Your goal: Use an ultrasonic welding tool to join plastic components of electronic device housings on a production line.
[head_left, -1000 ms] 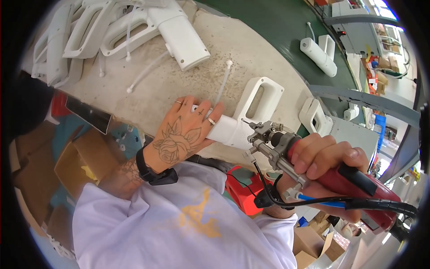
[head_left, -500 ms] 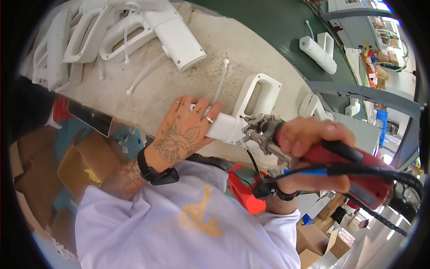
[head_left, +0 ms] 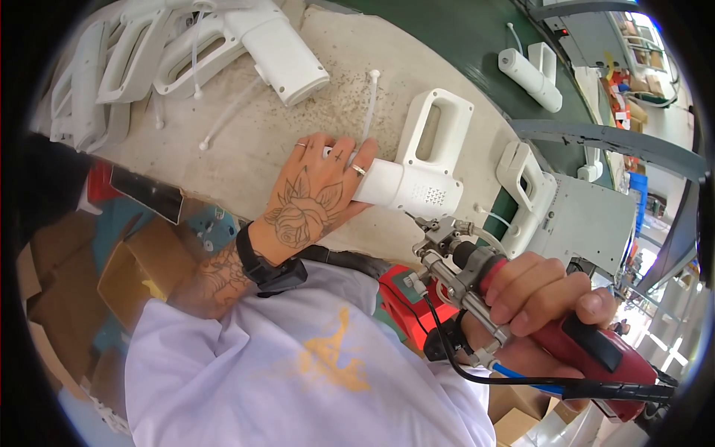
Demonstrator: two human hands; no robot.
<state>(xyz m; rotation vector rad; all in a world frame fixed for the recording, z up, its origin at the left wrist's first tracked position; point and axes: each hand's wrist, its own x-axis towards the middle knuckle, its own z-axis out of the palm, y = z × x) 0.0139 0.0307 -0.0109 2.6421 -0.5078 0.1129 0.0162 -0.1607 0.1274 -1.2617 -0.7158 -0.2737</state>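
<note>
My left hand is closed over the narrow end of a white plastic housing, which lies on the worktable with its loop handle pointing away from me. A thin white tube with a small knob sticks out past my fingers. My right hand is wrapped round a red power screwdriver with a metal feed head and a black and blue hose. The tool's tip is just off the housing's near side, beside its patch of small triangular holes; whether they touch I cannot tell.
Several similar white housings lie piled at the far left of the pale tabletop. More stand at the right, one by a grey metal box and another on the green surface. A grey curved rail crosses there. Cardboard boxes sit below.
The screwdriver has come back toward me, uncovering the housing's perforated end. My left hand and the housing have shifted slightly, the handle end moving away from me.
</note>
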